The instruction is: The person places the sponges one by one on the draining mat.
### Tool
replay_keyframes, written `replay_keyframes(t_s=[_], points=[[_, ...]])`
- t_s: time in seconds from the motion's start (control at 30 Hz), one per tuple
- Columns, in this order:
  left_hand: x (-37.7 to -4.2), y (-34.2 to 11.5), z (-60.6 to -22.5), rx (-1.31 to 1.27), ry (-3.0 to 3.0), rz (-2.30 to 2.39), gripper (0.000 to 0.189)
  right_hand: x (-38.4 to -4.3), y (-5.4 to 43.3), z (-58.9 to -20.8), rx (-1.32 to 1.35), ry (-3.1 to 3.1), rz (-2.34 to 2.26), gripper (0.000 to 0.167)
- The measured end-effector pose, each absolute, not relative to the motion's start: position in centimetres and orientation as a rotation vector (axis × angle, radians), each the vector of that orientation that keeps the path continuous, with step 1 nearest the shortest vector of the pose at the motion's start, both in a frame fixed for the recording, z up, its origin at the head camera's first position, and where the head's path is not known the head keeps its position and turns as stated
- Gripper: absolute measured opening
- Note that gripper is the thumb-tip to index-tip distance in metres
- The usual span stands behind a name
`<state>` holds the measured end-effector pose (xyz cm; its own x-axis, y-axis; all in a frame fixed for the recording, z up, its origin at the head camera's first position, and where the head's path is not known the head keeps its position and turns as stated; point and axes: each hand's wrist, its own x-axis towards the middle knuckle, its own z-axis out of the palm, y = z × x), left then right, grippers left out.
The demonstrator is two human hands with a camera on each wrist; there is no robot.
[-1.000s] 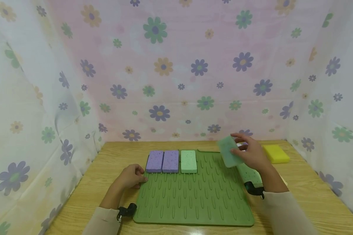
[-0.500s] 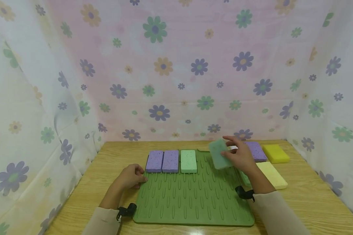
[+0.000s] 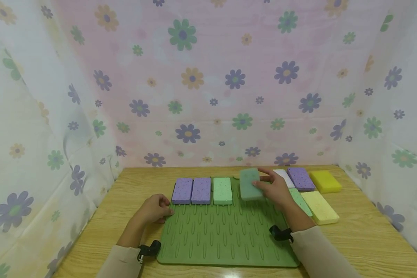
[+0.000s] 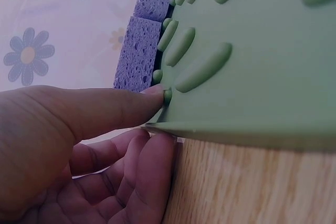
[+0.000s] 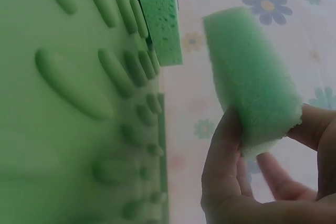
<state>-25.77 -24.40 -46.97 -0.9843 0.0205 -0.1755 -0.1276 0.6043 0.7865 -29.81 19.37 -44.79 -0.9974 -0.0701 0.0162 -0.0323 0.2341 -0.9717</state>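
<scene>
The right hand (image 3: pixel 276 190) pinches a pale green sponge (image 3: pixel 249 183), thumb and fingers parted only by its thickness; the sponge juts out to that hand's left, raised above the green mat (image 3: pixel 226 237). The left hand (image 3: pixel 154 209) grips the mat's edge, thumb on top, with two purple sponges (image 3: pixel 183 190) just beyond it to the right.

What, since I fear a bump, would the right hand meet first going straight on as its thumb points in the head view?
Leading with its held sponge, the right hand would probably meet the light green sponge ending the row on the mat; depth is unclear, so it might pass above.
</scene>
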Motion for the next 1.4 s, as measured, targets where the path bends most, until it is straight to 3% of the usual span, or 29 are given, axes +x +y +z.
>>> replay_keyframes(t_s=[0.43, 1.13, 1.4], points=[[-25.6, -24.4, -46.9, -0.086, 2.673, 1.308, 0.033, -30.1, 18.6, -46.2, -0.056, 2.186, -2.049, 0.077], [-25.6, -24.4, -46.9, -0.078, 2.675, 1.312, 0.033, -30.2, 17.8, -46.9, -0.077, 2.169, -1.991, 0.069], [-25.6, -24.3, -46.9, -0.081, 2.675, 1.318, 0.033, -29.8, 18.0, -46.4, -0.128, 2.363, -1.742, 0.066]])
